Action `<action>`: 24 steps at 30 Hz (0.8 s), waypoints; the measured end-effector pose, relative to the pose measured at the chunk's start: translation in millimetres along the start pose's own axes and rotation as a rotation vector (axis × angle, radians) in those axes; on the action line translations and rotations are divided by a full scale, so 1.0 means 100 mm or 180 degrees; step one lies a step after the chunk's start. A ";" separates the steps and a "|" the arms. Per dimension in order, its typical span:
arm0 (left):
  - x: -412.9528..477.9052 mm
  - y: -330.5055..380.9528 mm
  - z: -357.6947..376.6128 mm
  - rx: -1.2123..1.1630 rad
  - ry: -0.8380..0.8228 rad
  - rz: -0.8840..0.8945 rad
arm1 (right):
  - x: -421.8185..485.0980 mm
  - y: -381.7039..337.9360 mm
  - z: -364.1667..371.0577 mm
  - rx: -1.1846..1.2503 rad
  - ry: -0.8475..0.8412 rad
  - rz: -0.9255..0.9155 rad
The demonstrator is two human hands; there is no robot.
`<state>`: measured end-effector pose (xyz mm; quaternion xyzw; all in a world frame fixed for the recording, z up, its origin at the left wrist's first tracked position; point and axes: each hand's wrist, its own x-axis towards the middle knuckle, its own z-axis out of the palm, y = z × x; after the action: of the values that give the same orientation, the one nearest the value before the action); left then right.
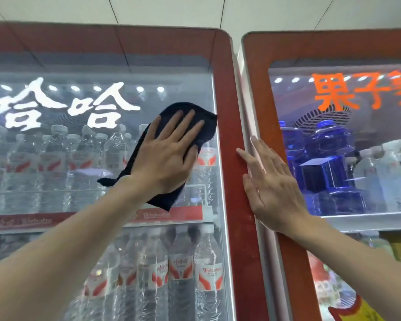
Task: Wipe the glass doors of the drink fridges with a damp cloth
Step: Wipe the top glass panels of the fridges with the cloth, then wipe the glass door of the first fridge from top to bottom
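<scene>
A dark cloth (206, 120) lies flat against the glass door (56, 170) of the left drink fridge, near its upper right corner. My left hand (169, 151) presses on the cloth with straight, spread fingers. A corner of the cloth hangs down to the left below my wrist. My right hand (269, 184) rests flat with straight fingers on the red frame (232, 112) where the left fridge meets the right fridge. The right fridge's glass door (357, 158) is beside it.
Behind the left glass stand shelves of clear water bottles with red-and-white labels. The right fridge holds blue bottles and large clear jugs. White characters are printed on the left glass, orange ones on the right. A pale ceiling runs above both fridges.
</scene>
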<state>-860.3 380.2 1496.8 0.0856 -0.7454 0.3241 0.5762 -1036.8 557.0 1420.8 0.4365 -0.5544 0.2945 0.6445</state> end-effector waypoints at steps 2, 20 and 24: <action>0.16 0.08 0.02 0.0014 0.0031 -0.0279 | -0.01 0.01 -0.01 0.0044 0.0022 0.0019; -0.18 0.81 0.17 0.0044 0.0022 -0.0088 | -0.24 0.18 -0.10 0.0056 0.0178 0.0057; -0.05 1.19 0.28 -0.0136 0.0231 -0.1005 | -0.25 0.18 -0.10 0.0125 0.0214 0.0060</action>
<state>-940.6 455.4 1442.4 0.1776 -0.7081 0.2164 0.6483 -1053.5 576.5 1401.1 0.4336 -0.5307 0.3259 0.6513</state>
